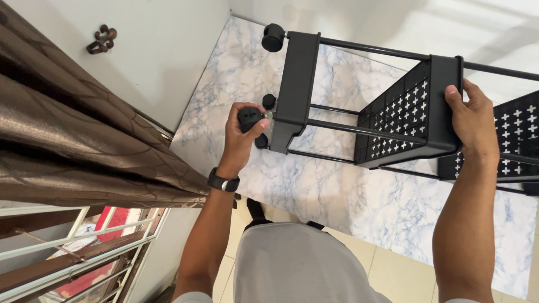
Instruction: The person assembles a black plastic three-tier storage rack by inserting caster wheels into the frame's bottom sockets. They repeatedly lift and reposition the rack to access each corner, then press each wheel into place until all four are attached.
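Note:
A black tiered cart (342,101) with perforated shelf bins lies tipped on its side over a marble-patterned floor. My left hand (242,134) grips a black caster wheel (251,116) right at the bottom corner of the cart's base panel (296,84). My right hand (471,120) clamps the rim of the middle bin (415,115). Three other caster wheels show on the base: one at the top (273,37), a small one (269,101) beside my left fingers, and one (261,141) just below my left hand.
A brown curtain (73,134) hangs at the left over a barred window (78,247). A dark wall hook (102,40) sits on the white wall. A second perforated bin (516,140) is at the far right. My grey-clothed knee (297,264) is below.

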